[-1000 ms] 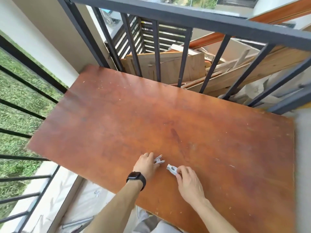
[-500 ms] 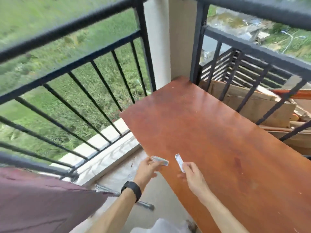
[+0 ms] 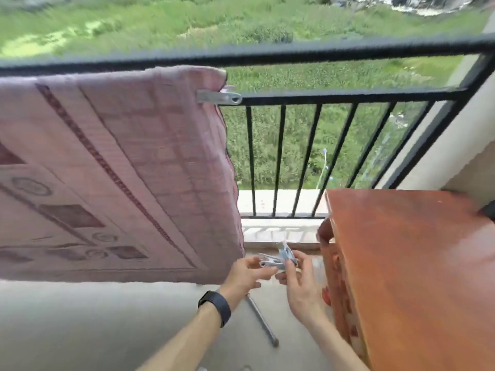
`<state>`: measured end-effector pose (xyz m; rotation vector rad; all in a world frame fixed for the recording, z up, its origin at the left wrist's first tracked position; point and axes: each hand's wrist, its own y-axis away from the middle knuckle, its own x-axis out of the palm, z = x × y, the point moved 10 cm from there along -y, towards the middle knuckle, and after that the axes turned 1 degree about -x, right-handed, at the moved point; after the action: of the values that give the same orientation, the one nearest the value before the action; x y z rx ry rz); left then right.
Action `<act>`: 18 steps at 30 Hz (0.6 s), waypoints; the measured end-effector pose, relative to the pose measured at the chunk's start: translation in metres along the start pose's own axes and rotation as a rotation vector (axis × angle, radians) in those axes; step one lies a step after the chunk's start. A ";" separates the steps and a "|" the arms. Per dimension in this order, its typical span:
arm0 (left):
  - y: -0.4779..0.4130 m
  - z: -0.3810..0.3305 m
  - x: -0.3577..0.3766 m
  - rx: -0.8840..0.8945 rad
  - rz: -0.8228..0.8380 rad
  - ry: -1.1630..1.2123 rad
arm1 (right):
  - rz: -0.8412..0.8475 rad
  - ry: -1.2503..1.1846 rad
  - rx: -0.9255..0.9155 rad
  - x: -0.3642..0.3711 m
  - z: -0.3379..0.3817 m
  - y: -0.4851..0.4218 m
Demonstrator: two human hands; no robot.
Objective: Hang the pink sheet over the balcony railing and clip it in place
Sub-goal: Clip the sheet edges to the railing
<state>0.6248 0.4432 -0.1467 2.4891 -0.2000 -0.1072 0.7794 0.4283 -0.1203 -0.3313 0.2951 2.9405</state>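
The pink patterned sheet [image 3: 112,172] hangs over the black balcony railing [image 3: 321,56], covering its left part. A silver clip [image 3: 218,97] sits at the sheet's upper right edge on the lower rail. My left hand [image 3: 245,274], with a black watch on the wrist, holds a silver clip [image 3: 269,261]. My right hand [image 3: 301,287] holds another silver clip [image 3: 286,254]. Both hands meet low in front of the railing, just right of the sheet's lower corner.
A reddish-brown wooden table [image 3: 412,277] stands at the right, close to my right hand. A metal rod [image 3: 261,321] lies on the concrete floor below my hands. A pale wall pillar [image 3: 450,140] closes the railing's right end. Grass lies beyond the bars.
My view swung left from the table to the railing and the sheet. Both hands lifted the clips off the table and carried them toward the sheet's lower right corner.
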 end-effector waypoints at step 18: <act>0.209 0.094 -0.289 0.044 -0.720 0.332 | 1.078 0.102 -0.241 0.339 0.107 0.114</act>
<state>0.3037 0.2712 -0.0872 2.4579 0.8399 0.0166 0.4107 0.3892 -0.0773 -0.4622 0.1464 4.0479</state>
